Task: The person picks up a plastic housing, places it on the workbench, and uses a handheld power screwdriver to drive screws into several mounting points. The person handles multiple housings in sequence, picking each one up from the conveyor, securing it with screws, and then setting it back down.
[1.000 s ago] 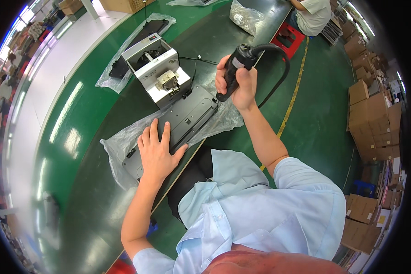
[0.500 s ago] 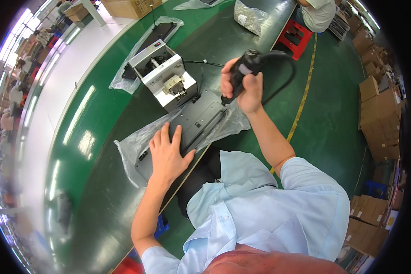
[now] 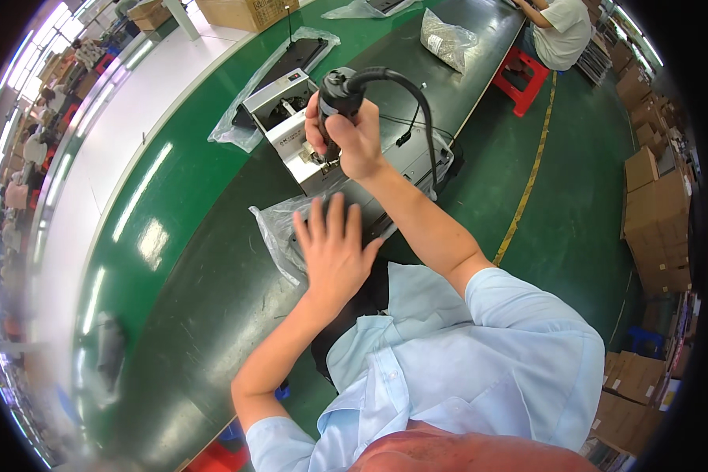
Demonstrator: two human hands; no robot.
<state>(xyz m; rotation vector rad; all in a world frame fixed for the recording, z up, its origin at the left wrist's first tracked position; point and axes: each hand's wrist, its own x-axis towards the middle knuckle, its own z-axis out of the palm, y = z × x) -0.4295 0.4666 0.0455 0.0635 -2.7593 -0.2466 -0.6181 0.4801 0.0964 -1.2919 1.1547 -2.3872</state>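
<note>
My right hand (image 3: 355, 140) is wrapped round a black electric screwdriver (image 3: 340, 96) with a thick black cable. It holds the tool upright with its lower end over the white screw feeder (image 3: 289, 140), hiding part of that machine; whether the tip touches it cannot be made out. My left hand (image 3: 334, 259) has its fingers spread, slightly blurred, over the near end of a flat grey panel (image 3: 417, 164). Clear plastic wrap (image 3: 271, 230) lies under the panel. The fingertips point at the feeder, and firm contact with the panel is unclear.
Another wrapped dark panel (image 3: 295, 57) lies beyond the feeder. A clear bag of small parts (image 3: 446, 41) rests farther along the dark green bench (image 3: 204, 275). At the far right a person sits on a red stool (image 3: 521, 79). Cardboard boxes (image 3: 657, 204) are stacked across the aisle.
My right hand has carried the screwdriver left from the panel to above the screw feeder. The panel has shifted to the right along the bench, and my left hand has moved right too.
</note>
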